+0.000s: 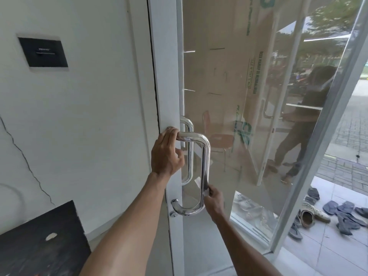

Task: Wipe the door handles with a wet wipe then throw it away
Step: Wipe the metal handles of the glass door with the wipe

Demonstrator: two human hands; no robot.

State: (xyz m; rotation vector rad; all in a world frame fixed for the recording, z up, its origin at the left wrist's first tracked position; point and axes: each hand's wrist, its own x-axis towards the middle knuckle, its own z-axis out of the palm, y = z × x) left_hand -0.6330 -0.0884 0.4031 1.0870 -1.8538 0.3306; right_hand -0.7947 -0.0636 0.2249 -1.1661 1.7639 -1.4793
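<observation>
A chrome D-shaped pull handle (206,156) is fixed to the white frame of a glass door (167,86). A second matching handle (189,154) shows behind the glass on the other side. My left hand (166,154) grips the near handle's top horizontal bar where it meets the frame. My right hand (215,202) is wrapped around the lower part of the vertical bar, pressing a small white wet wipe (206,191) against the metal. Most of the wipe is hidden by my fingers.
A keyhole (173,214) sits below the handle. A white wall with a black plaque (42,52) is at left, a dark board (39,242) leaning below it. Several sandals and shoes (326,214) lie on the tiled floor outside at right. The glass reflects a person.
</observation>
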